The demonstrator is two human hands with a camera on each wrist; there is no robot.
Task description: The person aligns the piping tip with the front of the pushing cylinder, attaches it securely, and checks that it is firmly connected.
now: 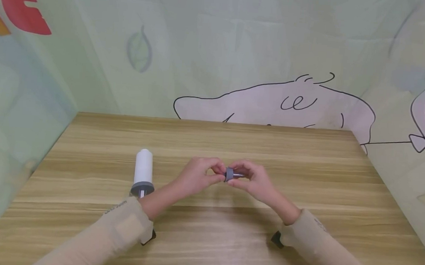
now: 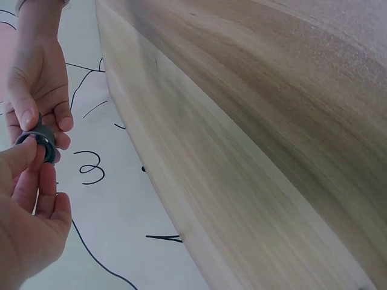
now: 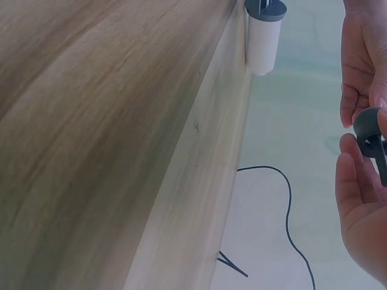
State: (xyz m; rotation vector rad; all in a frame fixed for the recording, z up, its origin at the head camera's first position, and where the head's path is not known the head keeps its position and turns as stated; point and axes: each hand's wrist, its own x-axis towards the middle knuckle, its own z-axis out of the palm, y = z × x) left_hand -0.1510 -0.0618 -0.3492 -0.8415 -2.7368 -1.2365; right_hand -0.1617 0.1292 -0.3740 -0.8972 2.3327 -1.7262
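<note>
Above the middle of the table, a small dark grey round cap (image 1: 229, 174) with a thin stem (image 1: 238, 175) is held between both hands. My left hand (image 1: 195, 179) pinches the cap from the left with thumb and fingertips. From the other side my right hand (image 1: 256, 184) grips it, thumb and fingers curled about the cap and stem. In the left wrist view the cap (image 2: 41, 134) shows a hollow, ring-like opening towards the left fingertips. The right wrist view shows its rounded back (image 3: 366, 122) and the dark stem (image 3: 380, 158), partly hidden by fingers.
A white cylinder (image 1: 144, 166) with a grey flange (image 1: 143, 187) and a metal rod lies left of the hands, its near end hidden by the left forearm. The wood-grain table (image 1: 212, 140) meets a printed cloth backdrop (image 1: 241, 47) at its far edge.
</note>
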